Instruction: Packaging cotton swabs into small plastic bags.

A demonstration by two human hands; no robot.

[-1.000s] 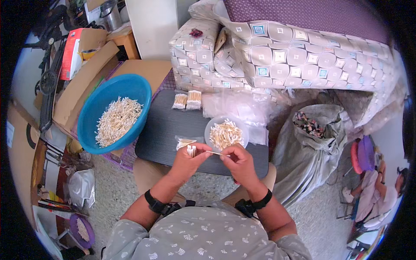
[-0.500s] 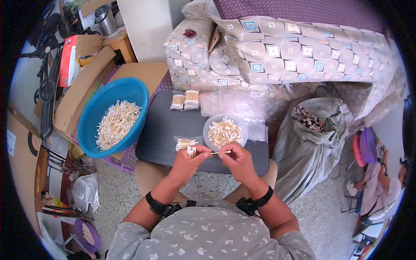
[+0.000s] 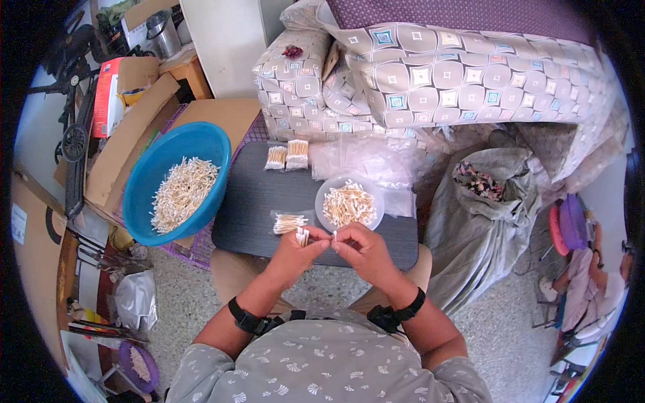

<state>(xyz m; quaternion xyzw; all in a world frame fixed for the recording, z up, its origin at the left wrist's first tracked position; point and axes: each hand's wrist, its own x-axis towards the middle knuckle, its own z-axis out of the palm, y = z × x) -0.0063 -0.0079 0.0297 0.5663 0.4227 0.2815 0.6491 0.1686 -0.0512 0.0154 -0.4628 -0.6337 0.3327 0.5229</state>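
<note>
1. Speckled floor [image 3: 178,295] visible around a dark desk [image 3: 252,201]; cardboard [image 3: 131,149] stands at far left.
2. Blue basin [image 3: 191,141], tilted, at the desk's left side; loose swabs [image 3: 185,195] heaped inside.
3. Two packs [image 3: 296,154] side by side at the desk's far edge; a third pack [image 3: 289,224] lies nearer, just beyond the left hand [image 3: 292,258].
4. Left hand: fingers grasping a bunch [image 3: 302,237] of swabs, white tips up. Its fingertips meet those of the right hand [image 3: 363,248].
5. Right hand: thumb and fingers pinching one swab [image 3: 334,236], one white tip visible. Whether the left fingertips also grip it cannot be told.
6. Whitish bowl [image 3: 380,205] of swabs on the desk, just beyond the right hand. Clear bags [image 3: 376,161] lie behind it, toward the sofa [image 3: 430,94].
7. Grey sack [image 3: 463,248] on the floor, right of the desk.
8. Far right: a person [image 3: 588,289], partly seen.
</note>
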